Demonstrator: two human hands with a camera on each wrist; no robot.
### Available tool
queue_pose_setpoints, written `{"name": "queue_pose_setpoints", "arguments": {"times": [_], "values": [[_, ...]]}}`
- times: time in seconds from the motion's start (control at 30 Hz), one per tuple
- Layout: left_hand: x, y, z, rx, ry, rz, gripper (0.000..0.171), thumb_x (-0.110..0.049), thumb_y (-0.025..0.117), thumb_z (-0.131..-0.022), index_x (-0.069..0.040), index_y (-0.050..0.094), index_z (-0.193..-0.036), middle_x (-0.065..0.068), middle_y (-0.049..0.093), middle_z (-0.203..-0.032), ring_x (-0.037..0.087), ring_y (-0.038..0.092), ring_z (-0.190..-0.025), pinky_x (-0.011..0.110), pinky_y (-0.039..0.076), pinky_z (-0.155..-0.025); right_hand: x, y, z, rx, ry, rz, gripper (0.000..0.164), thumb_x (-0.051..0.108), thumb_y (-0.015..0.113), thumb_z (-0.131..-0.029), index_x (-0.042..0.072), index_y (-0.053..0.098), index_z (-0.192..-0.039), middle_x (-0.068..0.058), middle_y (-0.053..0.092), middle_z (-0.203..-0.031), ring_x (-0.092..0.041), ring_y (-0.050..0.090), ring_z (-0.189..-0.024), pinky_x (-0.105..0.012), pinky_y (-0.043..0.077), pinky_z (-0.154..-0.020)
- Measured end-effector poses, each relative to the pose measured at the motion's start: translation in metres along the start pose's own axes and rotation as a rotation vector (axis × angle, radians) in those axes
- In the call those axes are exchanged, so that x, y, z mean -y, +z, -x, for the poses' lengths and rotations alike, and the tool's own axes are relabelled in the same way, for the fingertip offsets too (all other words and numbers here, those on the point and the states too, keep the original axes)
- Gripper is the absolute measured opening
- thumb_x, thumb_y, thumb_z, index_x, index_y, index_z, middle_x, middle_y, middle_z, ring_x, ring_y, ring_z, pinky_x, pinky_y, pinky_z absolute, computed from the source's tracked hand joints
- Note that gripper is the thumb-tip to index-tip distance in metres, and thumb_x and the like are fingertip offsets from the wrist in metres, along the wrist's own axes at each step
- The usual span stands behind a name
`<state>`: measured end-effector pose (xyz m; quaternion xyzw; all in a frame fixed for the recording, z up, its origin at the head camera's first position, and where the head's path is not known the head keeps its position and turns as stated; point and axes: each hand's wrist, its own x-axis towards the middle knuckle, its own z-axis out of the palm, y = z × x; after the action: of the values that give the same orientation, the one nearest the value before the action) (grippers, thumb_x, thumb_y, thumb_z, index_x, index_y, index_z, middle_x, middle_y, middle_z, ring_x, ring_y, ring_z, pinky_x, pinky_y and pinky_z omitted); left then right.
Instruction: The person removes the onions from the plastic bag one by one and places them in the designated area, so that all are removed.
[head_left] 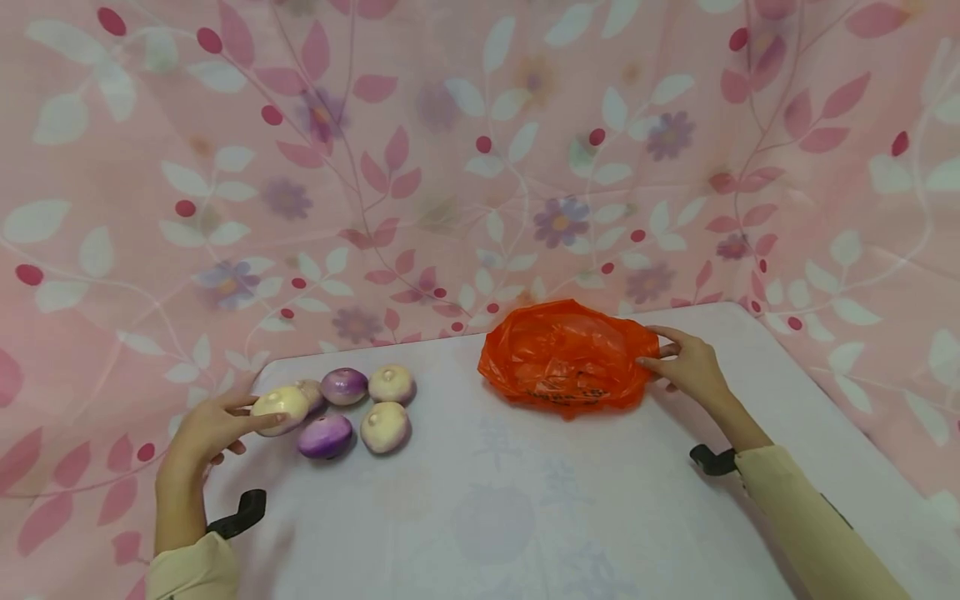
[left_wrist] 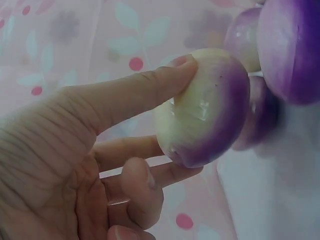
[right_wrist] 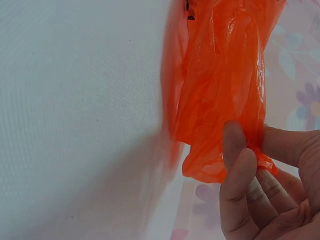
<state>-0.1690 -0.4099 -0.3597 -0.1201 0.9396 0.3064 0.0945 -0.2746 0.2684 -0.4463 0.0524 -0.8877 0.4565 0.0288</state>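
Observation:
My left hand [head_left: 213,429] pinches a cream-and-purple turnip [left_wrist: 212,107] between thumb and fingers, at the left end of a group of similar turnips. Beside it sit a purple-topped turnip [head_left: 326,437], another purple one [head_left: 344,386] and two pale ones, the nearer pale turnip [head_left: 386,427] on the right. One more is partly hidden behind the held turnip. My right hand [head_left: 688,365] pinches the right edge of an orange plastic bag [head_left: 566,354]; in the right wrist view its thumb and fingers close on the bag's gathered film [right_wrist: 225,100].
A white cloth [head_left: 435,517] with faint printed characters and a fruit shape covers the table. Behind it hangs a pink curtain [head_left: 450,167] with leaves and flowers. A black strap piece [head_left: 243,512] sticks out by the left wrist, and a similar black piece [head_left: 712,460] by the right.

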Motion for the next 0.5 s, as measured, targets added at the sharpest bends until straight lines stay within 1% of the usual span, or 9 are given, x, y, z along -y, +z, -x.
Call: {"name": "queue_pose_setpoints", "arguments": {"times": [0.07, 0.1, 0.17, 0.23, 0.37, 0.5], "values": [[0.008, -0.001, 0.003, 0.004, -0.015, -0.005, 0.092, -0.06, 0.073, -0.08, 0.001, 0.045, -0.143, 0.021, 0.058, -0.116, 0.023, 0.061, -0.073, 0.034, 0.044, -0.051, 0.0, 0.0, -0.001, -0.003, -0.002, 0.002, 0.068, 0.029, 0.077, -0.088, 0.008, 0.047, -0.145, -0.027, 0.068, -0.105, -0.031, 0.071, -0.07, -0.036, 0.057, -0.053], [0.012, -0.002, 0.004, 0.0, -0.015, -0.018, 0.092, -0.06, 0.073, -0.08, 0.002, 0.046, -0.143, 0.02, 0.059, -0.113, 0.023, 0.061, -0.072, 0.034, 0.044, -0.051, 0.0, 0.0, -0.001, -0.003, -0.002, 0.002, 0.068, 0.029, 0.077, -0.088, 0.007, 0.047, -0.145, -0.027, 0.068, -0.105, -0.031, 0.071, -0.07, -0.036, 0.057, -0.053], [0.018, -0.003, 0.007, 0.003, -0.022, -0.022, 0.091, -0.059, 0.073, -0.08, 0.002, 0.047, -0.142, 0.021, 0.058, -0.115, 0.023, 0.061, -0.073, 0.035, 0.046, -0.05, 0.001, 0.001, -0.001, -0.002, -0.003, -0.003, 0.069, 0.03, 0.077, -0.088, 0.007, 0.046, -0.145, -0.028, 0.068, -0.105, -0.032, 0.071, -0.07, -0.036, 0.057, -0.053], [0.024, -0.003, 0.008, 0.011, -0.038, -0.022, 0.089, -0.059, 0.073, -0.081, 0.001, 0.047, -0.142, 0.02, 0.061, -0.11, 0.022, 0.06, -0.073, 0.035, 0.046, -0.049, 0.001, 0.001, 0.0, 0.001, -0.001, -0.007, 0.071, 0.03, 0.077, -0.088, 0.006, 0.046, -0.146, -0.028, 0.068, -0.105, -0.032, 0.071, -0.07, -0.036, 0.057, -0.053], [0.03, 0.0, 0.009, 0.039, -0.08, 0.016, 0.088, -0.058, 0.074, -0.081, 0.001, 0.048, -0.141, 0.014, 0.063, -0.102, 0.022, 0.058, -0.072, 0.034, 0.044, -0.047, 0.003, 0.001, 0.0, 0.003, 0.012, -0.004, 0.07, 0.029, 0.077, -0.088, 0.006, 0.045, -0.146, -0.028, 0.067, -0.105, -0.032, 0.071, -0.07, -0.035, 0.057, -0.053], [0.036, 0.005, 0.007, 0.057, -0.097, 0.041, 0.087, -0.057, 0.074, -0.081, 0.003, 0.049, -0.14, 0.014, 0.061, -0.107, 0.022, 0.058, -0.073, 0.034, 0.042, -0.05, 0.004, 0.003, 0.0, 0.003, 0.025, -0.004, 0.069, 0.027, 0.077, -0.088, 0.007, 0.045, -0.146, -0.028, 0.067, -0.107, -0.032, 0.071, -0.07, -0.035, 0.057, -0.054]]}}
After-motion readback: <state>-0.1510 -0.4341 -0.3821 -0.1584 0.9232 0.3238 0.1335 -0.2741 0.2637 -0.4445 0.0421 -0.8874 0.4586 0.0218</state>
